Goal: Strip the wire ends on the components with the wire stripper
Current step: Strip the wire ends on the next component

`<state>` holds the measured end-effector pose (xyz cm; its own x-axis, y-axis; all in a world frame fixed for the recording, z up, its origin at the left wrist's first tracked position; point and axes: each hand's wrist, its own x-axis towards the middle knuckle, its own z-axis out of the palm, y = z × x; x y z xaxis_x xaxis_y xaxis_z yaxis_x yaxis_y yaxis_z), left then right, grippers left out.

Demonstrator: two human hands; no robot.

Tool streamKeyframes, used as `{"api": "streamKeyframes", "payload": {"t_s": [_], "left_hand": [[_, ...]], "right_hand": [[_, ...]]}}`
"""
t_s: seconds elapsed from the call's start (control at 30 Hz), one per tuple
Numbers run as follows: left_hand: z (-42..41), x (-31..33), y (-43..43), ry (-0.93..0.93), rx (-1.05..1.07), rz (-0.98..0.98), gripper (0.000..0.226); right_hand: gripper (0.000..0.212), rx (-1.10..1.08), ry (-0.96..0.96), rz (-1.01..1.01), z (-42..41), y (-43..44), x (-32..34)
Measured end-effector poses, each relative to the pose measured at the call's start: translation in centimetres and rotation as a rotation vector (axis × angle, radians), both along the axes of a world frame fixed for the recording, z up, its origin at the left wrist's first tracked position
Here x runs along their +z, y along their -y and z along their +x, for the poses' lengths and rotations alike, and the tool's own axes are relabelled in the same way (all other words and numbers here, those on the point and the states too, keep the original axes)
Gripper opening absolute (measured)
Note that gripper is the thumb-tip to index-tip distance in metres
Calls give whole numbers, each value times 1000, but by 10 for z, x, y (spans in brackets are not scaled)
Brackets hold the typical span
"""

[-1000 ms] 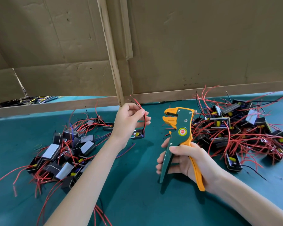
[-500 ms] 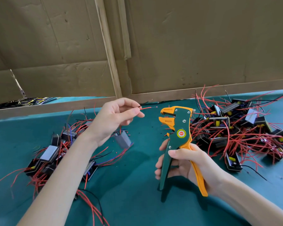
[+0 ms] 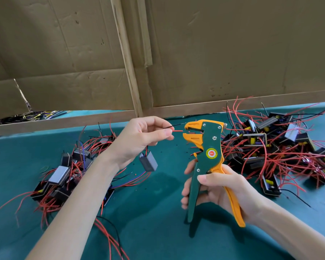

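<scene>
Head cam: our left grip (image 3: 137,141) pinches red wire (image 3: 177,130), right grip (image 3: 223,190) clasps wire stripper (image 3: 212,141); limp tip may miss jaws.

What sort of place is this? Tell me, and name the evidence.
Likely an electronics assembly bench: piles of wired components on a green mat, a wire stripper in the right hand, cardboard sheets behind.

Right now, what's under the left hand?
A grey component dangles by its wires below the left hand, above the green table. The hand covers where those wires run.
</scene>
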<state>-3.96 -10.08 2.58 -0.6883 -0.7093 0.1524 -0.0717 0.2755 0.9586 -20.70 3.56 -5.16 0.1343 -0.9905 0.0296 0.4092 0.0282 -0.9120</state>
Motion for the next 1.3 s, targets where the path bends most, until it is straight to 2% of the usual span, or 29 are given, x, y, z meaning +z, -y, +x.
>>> {"api": "streamKeyframes", "payload": {"t_s": [0.17, 0.33, 0.67, 0.97, 1.07, 1.3], "left_hand": [[-4, -3, -3, -8, -13, 31, 13], [-4, -3, -4, -23, -61, 25, 2], [-8, -5, -5, -117, -92, 43, 11], [-6, -6, -8, -40, -119, 17, 9], [-6, -5, -7, -37, -123, 30, 2], [-6, -4, -7, -60, -136, 53, 8]], "right_hand": [[25, 30, -13, -19, 1, -1, 2], [23, 25, -31, -31, 3, -4, 4], [24, 12, -18, -29, 2, -5, 7], [24, 10, -34, -27, 3, -7, 8], [24, 9, -37, -29, 3, -7, 9], [25, 8, -49, -36, 4, -8, 8]]}}
